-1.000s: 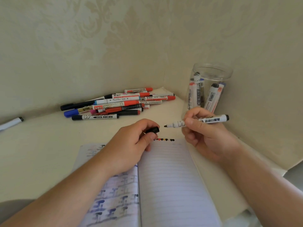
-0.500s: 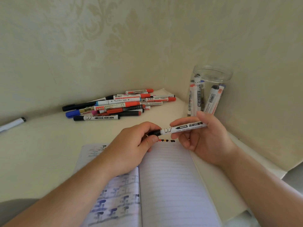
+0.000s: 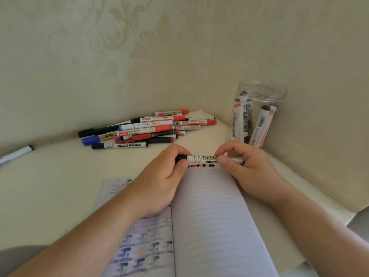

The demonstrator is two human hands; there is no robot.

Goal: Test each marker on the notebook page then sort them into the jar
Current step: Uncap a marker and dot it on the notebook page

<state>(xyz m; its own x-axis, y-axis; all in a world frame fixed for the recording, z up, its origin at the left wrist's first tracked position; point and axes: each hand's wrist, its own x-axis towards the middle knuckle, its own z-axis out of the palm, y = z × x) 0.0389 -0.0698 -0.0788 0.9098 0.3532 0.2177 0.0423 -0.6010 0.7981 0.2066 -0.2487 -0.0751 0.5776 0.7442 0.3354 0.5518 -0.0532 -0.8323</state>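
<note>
A white whiteboard marker [image 3: 202, 158] lies level between both hands, just above the open notebook [image 3: 211, 220]. My left hand [image 3: 159, 176] pinches its black cap end. My right hand [image 3: 241, 166] grips the barrel's other end. A short row of coloured test dots [image 3: 201, 166] runs along the top of the lined right page. The clear jar [image 3: 259, 112] stands at the back right with several markers upright inside. A pile of markers [image 3: 147, 128] lies by the wall at the back.
A lone white marker [image 3: 17, 153] with a black tip lies at the far left of the cream table. Patterned walls meet in a corner behind the pile and the jar. The notebook's left page carries blurred blue and purple marks.
The cap held in my left hand has gone back onto the marker's tip. My right hand turned the marker level and both hands came together over the page's top.
</note>
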